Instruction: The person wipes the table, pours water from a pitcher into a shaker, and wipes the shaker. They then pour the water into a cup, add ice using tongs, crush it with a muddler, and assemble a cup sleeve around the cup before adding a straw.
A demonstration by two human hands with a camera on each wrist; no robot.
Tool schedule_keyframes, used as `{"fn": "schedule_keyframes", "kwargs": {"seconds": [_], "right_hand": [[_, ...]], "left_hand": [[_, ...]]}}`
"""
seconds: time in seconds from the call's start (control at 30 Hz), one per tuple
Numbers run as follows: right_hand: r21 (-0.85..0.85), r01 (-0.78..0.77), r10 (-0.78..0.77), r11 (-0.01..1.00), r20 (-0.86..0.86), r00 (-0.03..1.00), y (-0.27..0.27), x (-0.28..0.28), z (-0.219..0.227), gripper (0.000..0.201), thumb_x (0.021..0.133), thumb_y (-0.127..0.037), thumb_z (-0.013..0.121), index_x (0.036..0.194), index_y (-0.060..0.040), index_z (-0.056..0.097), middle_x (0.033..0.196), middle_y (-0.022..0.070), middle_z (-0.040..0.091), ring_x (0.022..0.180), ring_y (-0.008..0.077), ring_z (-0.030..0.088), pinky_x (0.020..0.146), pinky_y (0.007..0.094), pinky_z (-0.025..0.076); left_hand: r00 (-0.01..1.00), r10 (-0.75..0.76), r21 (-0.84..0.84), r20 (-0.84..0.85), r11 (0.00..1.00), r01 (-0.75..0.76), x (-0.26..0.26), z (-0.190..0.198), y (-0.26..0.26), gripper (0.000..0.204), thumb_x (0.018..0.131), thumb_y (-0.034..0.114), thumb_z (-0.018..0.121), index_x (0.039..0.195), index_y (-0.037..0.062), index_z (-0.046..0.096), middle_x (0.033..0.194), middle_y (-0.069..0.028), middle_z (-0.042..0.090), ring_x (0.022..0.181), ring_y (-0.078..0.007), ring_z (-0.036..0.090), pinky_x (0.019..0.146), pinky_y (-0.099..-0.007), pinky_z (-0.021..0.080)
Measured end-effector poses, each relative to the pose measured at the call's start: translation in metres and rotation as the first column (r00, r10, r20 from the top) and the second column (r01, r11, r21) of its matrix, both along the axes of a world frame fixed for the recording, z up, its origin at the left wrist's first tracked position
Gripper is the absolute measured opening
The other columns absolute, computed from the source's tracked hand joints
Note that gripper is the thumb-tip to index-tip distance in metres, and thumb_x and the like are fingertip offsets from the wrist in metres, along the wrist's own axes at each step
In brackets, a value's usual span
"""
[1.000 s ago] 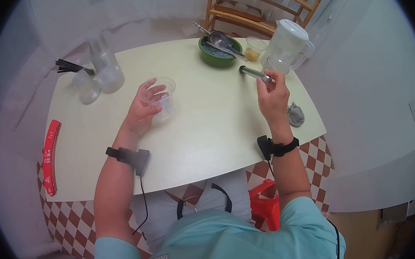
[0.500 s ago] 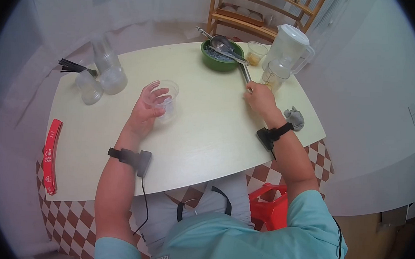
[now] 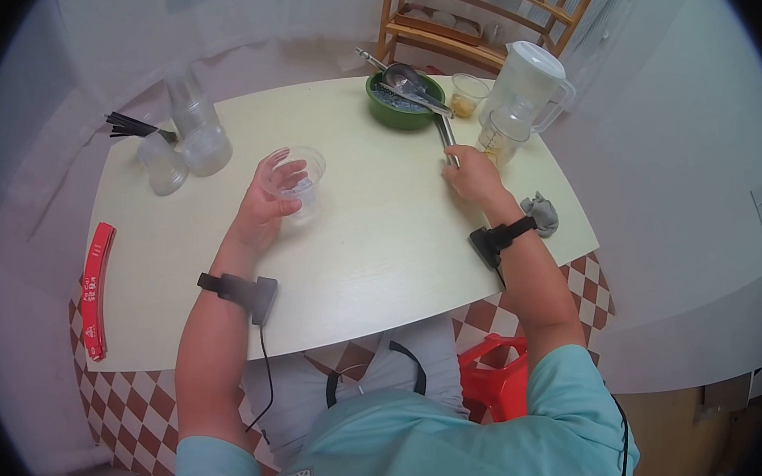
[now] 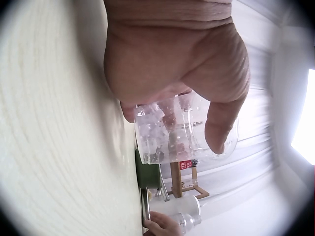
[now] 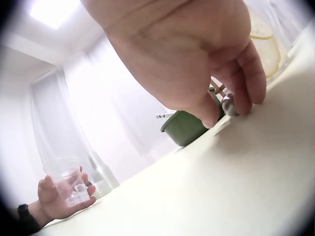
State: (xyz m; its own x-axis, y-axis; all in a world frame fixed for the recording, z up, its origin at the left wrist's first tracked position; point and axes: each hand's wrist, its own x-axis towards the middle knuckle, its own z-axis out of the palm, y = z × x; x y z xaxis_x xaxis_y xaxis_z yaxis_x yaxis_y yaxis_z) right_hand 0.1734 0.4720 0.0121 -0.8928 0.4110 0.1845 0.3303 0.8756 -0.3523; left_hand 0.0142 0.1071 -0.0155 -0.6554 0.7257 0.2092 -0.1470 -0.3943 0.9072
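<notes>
Cup [image 4: 187,132] w/ clear pcs [image 4: 150,122], L hand [image 4: 172,69]

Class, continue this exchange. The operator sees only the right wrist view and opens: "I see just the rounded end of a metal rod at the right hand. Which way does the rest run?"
Observer: The head view shows the metal rod running from the right hand toward the green bowl.
Operator: Is any cloth nearby?
Observer: Yes, a crumpled grey cloth lies on the table near the right hand.
Operator: And at the table's left edge?
Observer: A long red strip lies along it.
</notes>
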Motion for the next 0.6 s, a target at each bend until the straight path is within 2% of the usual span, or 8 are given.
{"fn": "schedule_keyframes", "kwargs": {"seconds": [0.07, 0.2, 0.3, 0.37, 0.4, 0.43, 0.47, 0.6], "right_hand": [[-0.006, -0.020, 0.019, 1.000, -0.115, 0.993, -0.001, 0.003, -0.002, 0.036, 0.088, -0.019, 0.068, 0.121, -0.0052, 0.067, 0.116, 0.0198, 0.070, 0.110, 0.0360, 0.065, 0.095, 0.0425, 0.051], [0.000, -0.044, 0.044, 0.999, -0.131, 0.990, -0.004, 0.014, 0.001, 0.036, 0.089, -0.023, 0.067, 0.121, -0.0069, 0.067, 0.115, 0.0159, 0.068, 0.109, 0.0359, 0.064, 0.095, 0.0442, 0.051], [-0.010, 0.058, -0.059, 0.998, -0.174, 0.983, -0.017, 0.029, 0.027, 0.039, 0.090, -0.027, 0.068, 0.122, -0.0060, 0.065, 0.117, 0.0160, 0.065, 0.110, 0.0344, 0.063, 0.095, 0.0426, 0.050], [-0.276, 0.406, -0.428, 0.871, -0.023, 0.903, -0.031, 0.041, 0.064, 0.052, 0.087, -0.031, 0.073, 0.127, -0.0022, 0.059, 0.126, 0.0180, 0.060, 0.119, 0.0347, 0.058, 0.098, 0.0427, 0.048], [-0.276, 0.407, -0.429, 0.871, -0.021, 0.903, -0.025, 0.041, 0.058, 0.052, 0.087, -0.031, 0.073, 0.127, -0.0022, 0.059, 0.126, 0.0180, 0.060, 0.119, 0.0347, 0.058, 0.098, 0.0427, 0.048], [-0.227, 0.441, -0.494, 0.868, -0.309, 0.813, -0.012, 0.039, 0.045, 0.063, 0.084, -0.034, 0.076, 0.133, -0.0005, 0.054, 0.129, 0.0195, 0.058, 0.122, 0.0360, 0.055, 0.101, 0.0428, 0.046], [-0.189, 0.485, -0.497, 0.854, -0.572, 0.653, 0.001, 0.037, 0.034, 0.074, 0.082, -0.036, 0.079, 0.138, 0.0012, 0.048, 0.131, 0.0210, 0.056, 0.126, 0.0373, 0.053, 0.104, 0.0430, 0.045], [-0.287, 0.458, -0.523, 0.841, -0.645, 0.557, 0.051, 0.014, 0.019, 0.096, 0.078, -0.041, 0.083, 0.147, 0.0031, 0.034, 0.138, 0.0236, 0.052, 0.133, 0.0381, 0.046, 0.111, 0.0443, 0.040]], "left_hand": [[1.000, 0.001, -0.009, -0.005, 1.000, -0.001, 0.001, 0.001, 0.001, 0.099, 0.066, 0.012, 0.088, 0.151, 0.0136, 0.036, 0.144, -0.0132, 0.048, 0.133, -0.0313, 0.044, 0.115, -0.0450, 0.032], [1.000, 0.013, -0.031, -0.023, 0.999, -0.014, 0.002, 0.002, 0.000, 0.100, 0.066, 0.012, 0.088, 0.151, 0.0137, 0.036, 0.144, -0.0131, 0.048, 0.133, -0.0310, 0.043, 0.114, -0.0450, 0.032], [0.995, 0.049, -0.090, -0.084, 0.994, -0.056, -0.001, -0.002, -0.001, 0.101, 0.065, 0.013, 0.089, 0.151, 0.0135, 0.036, 0.145, -0.0132, 0.048, 0.134, -0.0304, 0.043, 0.114, -0.0446, 0.032], [0.990, 0.076, -0.138, -0.116, 0.986, -0.091, 0.000, -0.002, 0.000, 0.101, 0.066, 0.011, 0.089, 0.151, 0.0128, 0.035, 0.147, -0.0135, 0.047, 0.135, -0.0301, 0.042, 0.115, -0.0443, 0.032], [0.991, 0.075, -0.139, -0.114, 0.986, -0.091, 0.000, -0.002, 0.000, 0.101, 0.066, 0.011, 0.089, 0.151, 0.0128, 0.035, 0.147, -0.0135, 0.047, 0.135, -0.0301, 0.042, 0.115, -0.0443, 0.032], [0.990, 0.086, -0.159, -0.113, 0.982, -0.104, 0.000, -0.002, 0.000, 0.101, 0.066, 0.010, 0.088, 0.151, 0.0124, 0.035, 0.148, -0.0140, 0.046, 0.136, -0.0306, 0.041, 0.114, -0.0442, 0.033], [0.989, 0.097, -0.179, -0.112, 0.977, -0.116, 0.000, -0.002, 0.001, 0.100, 0.067, 0.008, 0.088, 0.151, 0.0119, 0.035, 0.149, -0.0145, 0.045, 0.137, -0.0310, 0.040, 0.114, -0.0441, 0.034], [0.985, 0.112, -0.197, -0.134, 0.971, -0.137, -0.003, -0.008, 0.003, 0.100, 0.067, 0.004, 0.087, 0.152, 0.0110, 0.033, 0.151, -0.0152, 0.042, 0.141, -0.0325, 0.037, 0.114, -0.0449, 0.037]]}}
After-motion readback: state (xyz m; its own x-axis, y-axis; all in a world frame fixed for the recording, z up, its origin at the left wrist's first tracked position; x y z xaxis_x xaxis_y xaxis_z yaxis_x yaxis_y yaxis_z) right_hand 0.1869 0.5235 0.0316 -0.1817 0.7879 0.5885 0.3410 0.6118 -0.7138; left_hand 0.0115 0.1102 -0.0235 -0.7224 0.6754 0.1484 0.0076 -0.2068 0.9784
